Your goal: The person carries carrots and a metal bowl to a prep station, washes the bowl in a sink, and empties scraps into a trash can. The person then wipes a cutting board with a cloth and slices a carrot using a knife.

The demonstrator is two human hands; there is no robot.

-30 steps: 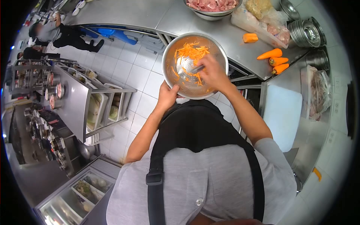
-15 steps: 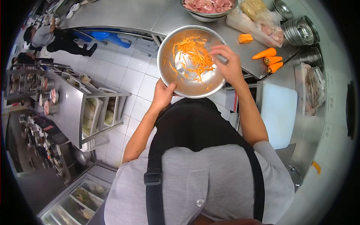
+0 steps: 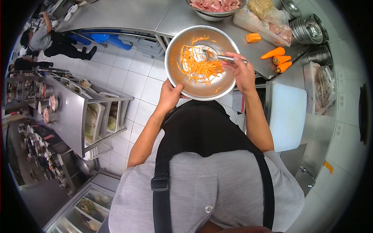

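My left hand [image 3: 169,96] grips the near left rim of a round metal bowl [image 3: 175,50], thumb over the edge, and holds it up in front of my apron. The bowl's wall shows small dots, like perforations. Orange carrot shreds [image 3: 206,72] lie inside, mostly in the near half, with a few strands up the far wall. In my right hand [image 3: 241,72], closed at the bowl's right side, is the handle of a metal spoon [image 3: 226,58]. The spoon's head reaches into the bowl above the shreds; glare blurs its exact shape.
On the steel counter [image 3: 128,15] are a bowl of raw meat [image 3: 213,6], a tub of bagged food [image 3: 258,29], a cut carrot piece [image 3: 253,37], several peeled carrots [image 3: 274,53] and stacked metal bowls [image 3: 305,31]. A white cutting board [image 3: 287,116] lies right. Another person [image 3: 46,40] stands far left.
My right hand has moved slightly right and down, and the spoon now shows more fully. The carrot shreds have shifted toward the near side of the bowl, baring its centre.
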